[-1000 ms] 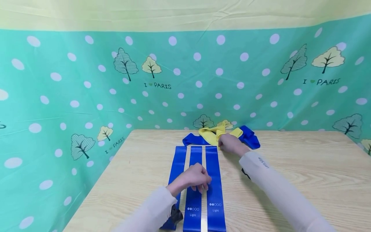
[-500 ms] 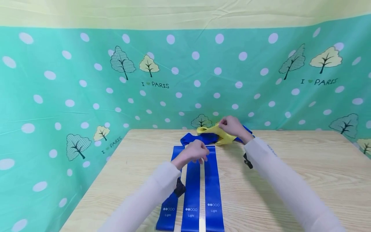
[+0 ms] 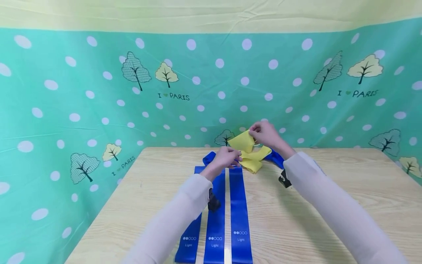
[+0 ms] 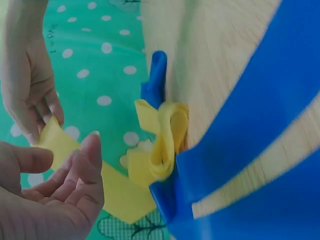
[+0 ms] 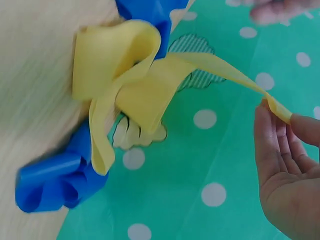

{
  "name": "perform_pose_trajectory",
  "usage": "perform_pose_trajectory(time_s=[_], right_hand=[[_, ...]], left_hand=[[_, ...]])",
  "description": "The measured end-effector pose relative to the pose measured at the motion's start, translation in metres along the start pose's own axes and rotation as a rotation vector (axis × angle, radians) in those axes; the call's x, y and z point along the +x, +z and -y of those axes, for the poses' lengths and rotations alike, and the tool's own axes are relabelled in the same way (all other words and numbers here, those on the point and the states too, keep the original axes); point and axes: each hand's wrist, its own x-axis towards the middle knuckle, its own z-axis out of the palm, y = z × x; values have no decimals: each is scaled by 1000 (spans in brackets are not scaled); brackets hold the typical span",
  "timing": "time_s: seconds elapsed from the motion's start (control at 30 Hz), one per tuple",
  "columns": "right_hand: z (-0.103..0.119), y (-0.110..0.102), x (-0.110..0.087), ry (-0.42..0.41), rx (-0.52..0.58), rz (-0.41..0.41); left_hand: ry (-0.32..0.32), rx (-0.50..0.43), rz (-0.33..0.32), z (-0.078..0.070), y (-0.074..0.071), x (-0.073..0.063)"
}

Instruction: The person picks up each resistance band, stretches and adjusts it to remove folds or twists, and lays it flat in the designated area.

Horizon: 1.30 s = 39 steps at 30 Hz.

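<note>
My right hand (image 3: pixel 267 135) pinches one end of a yellow resistance band (image 3: pixel 242 142) between thumb and fingers and holds it raised above the table's far edge. The rest of that band lies loosely looped in a pile, as the right wrist view shows. Close to the raised part is my left hand (image 3: pixel 225 158), its thumb apart from loosely bent fingers (image 4: pixel 82 180) with nothing between them. Under the yellow loops lies crumpled blue band (image 5: pixel 55 185), partly covered. Toward me, three flat blue bands marked "Light" lie side by side: left (image 3: pixel 188 244), middle (image 3: pixel 215 220), right (image 3: pixel 239 209).
The wooden table (image 3: pixel 329 190) ends at a green dotted cloth (image 3: pixel 184 121) hanging behind and on the left. Small black devices sit at the wrists, one at the left wrist (image 3: pixel 213 201) and one at the right wrist (image 3: pixel 284 179).
My right hand has risen from the pile, drawing up an end of the yellow band. My left hand has moved forward from over the flat blue bands to the pile.
</note>
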Motion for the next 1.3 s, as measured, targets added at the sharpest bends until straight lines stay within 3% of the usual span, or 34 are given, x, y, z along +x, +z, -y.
perform_pose_trajectory(time_s=[0.27, 0.4, 0.5, 0.6, 0.7, 0.87, 0.97, 1.3], right_hand=[[4, 20, -22, 174, 364, -31], [-1, 34, -35, 237, 470, -55], [-7, 46, -46, 286, 586, -69], [-16, 56, -57, 347, 713, -45], [-25, 65, -66, 393, 818, 10], [-40, 72, -73, 433, 1064, 138], [-46, 74, -70, 422, 1181, 162], [-58, 65, -49, 374, 1081, 102]], left_hand=[[-71, -292, 50, -3, 17, 0], [-111, -446, -33, 4, 28, 2], [-112, -486, -132, 12, 34, 2], [-102, -457, -210, 19, 39, 2], [-82, -407, -244, 24, 41, 0], [-54, -313, -238, 32, 41, -4], [-39, -270, -212, 36, 43, -7], [11, -150, -149, 46, 49, -17]])
